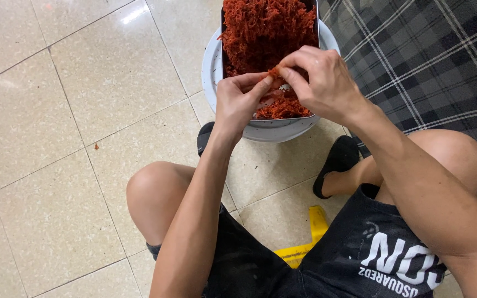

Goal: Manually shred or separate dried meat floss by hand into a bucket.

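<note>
Beige tiled floor [56, 138]; on it, white round basin [212, 66] bearing metal tray [317, 33] heaped with red shredded strands [266, 27]. Above tray's near end, left hand [238, 99] and right hand [321, 77], fingertips pinched together on small orange-red clump [274, 72].

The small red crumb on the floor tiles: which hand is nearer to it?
Left. The left hand is right of the crumb; the right hand lies farther right, over the tray.
</note>
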